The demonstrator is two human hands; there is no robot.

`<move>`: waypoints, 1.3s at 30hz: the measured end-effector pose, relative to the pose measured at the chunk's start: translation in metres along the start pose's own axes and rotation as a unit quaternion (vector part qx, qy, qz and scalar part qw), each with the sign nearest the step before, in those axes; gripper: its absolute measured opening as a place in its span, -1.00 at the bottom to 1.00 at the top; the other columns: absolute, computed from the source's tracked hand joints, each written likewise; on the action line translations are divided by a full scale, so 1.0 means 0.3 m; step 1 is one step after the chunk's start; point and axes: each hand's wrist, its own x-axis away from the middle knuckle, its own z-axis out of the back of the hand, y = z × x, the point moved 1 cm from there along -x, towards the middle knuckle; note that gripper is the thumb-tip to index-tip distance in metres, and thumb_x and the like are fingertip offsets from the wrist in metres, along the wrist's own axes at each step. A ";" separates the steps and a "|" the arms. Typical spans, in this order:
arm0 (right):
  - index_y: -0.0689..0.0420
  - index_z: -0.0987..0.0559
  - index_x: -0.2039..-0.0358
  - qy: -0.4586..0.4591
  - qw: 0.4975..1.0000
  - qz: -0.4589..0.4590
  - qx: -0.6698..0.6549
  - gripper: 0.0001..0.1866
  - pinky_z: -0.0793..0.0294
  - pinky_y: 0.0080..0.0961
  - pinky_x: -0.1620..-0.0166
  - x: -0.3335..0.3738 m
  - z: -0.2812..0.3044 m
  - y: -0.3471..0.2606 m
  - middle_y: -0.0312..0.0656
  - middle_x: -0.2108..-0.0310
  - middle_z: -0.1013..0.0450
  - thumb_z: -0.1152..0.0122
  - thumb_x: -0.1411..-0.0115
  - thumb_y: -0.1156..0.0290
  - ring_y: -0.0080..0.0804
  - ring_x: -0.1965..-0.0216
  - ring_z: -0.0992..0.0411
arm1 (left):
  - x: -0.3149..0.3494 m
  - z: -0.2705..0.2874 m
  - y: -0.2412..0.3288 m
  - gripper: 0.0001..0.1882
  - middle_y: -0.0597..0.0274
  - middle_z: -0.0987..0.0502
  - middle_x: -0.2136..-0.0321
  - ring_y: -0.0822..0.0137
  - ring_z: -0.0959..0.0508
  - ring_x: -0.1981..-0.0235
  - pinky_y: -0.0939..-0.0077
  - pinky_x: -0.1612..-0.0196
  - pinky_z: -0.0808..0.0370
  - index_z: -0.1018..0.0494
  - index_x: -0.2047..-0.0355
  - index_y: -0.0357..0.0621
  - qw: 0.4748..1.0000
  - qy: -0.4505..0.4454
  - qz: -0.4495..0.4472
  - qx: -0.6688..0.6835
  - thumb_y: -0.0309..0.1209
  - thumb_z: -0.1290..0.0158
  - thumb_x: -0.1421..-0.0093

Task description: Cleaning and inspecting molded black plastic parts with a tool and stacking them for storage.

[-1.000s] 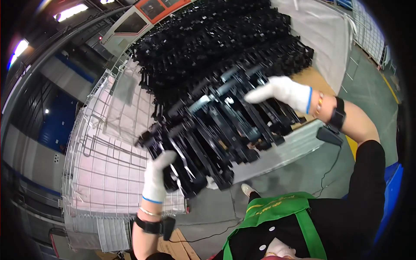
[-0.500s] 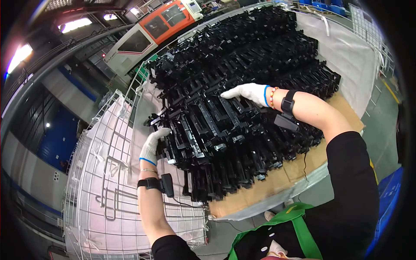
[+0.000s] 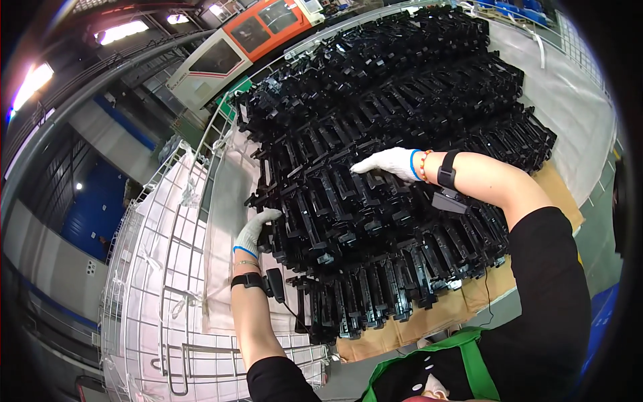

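Observation:
Long, narrow black plastic parts (image 3: 315, 208) stand side by side in a group between my two hands. At the group's left end my left hand (image 3: 258, 229), in a white knit glove with a blue cuff, presses in, thumb on top and other fingers mostly hidden. My right hand (image 3: 388, 163), gloved the same way, reaches over the group's right side. Its thumb points left across the parts, and its remaining fingers disappear among them. Behind and in front lie more rows of similar black parts (image 3: 402, 100), packed closely.
Brown cardboard (image 3: 402, 331) shows under the front row. A white wire-mesh cage wall (image 3: 144, 288) with pale lining rises at the left. Pale sheeting (image 3: 562, 100) covers the right side. An orange and white machine (image 3: 261, 30) stands beyond. A thin cable (image 3: 487, 295) hangs at the front.
The view has shifted, so the stack appears farther right. Both hands show slightly lower and to the right, still at the two sides of the same group of parts.

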 end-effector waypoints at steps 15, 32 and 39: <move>0.22 -0.60 -0.15 0.065 0.995 0.074 -0.002 -0.27 -0.11 -0.32 -0.42 -0.060 -0.026 -0.032 -0.02 -0.27 -0.43 -0.49 -0.11 -0.03 -0.22 -0.34 -0.29 | -0.141 0.031 0.022 -0.73 0.30 -0.66 0.38 0.31 -0.65 0.45 0.39 0.31 -0.65 -0.63 0.22 -0.08 0.997 -0.047 0.005 0.054 -0.23 -0.27 -0.12; 0.12 -0.56 -0.22 0.106 0.918 0.051 0.378 0.00 -0.24 -0.30 -0.36 -0.026 -0.019 -0.075 0.04 -0.28 -0.42 0.03 -0.16 -0.55 -0.02 -0.33 -0.35 | 0.067 -0.090 0.107 -0.17 -0.22 -0.63 0.04 -0.07 -0.65 0.05 0.12 -0.13 -0.50 -0.50 -0.12 -0.33 0.810 0.286 -0.111 -0.499 0.25 -0.13 -0.21; 0.13 -0.55 -0.22 0.133 0.900 0.041 0.414 0.03 -0.29 -0.24 -0.35 -0.012 0.021 -0.086 0.05 -0.32 -0.38 0.07 -0.15 -0.57 -0.03 -0.35 -0.33 | 0.341 -0.355 -0.038 -0.31 -0.15 -0.58 -0.06 -0.20 -0.52 -0.11 -0.02 -0.25 -0.38 -0.49 -0.15 -0.22 0.732 0.303 -0.510 -0.334 0.06 -0.21 -0.20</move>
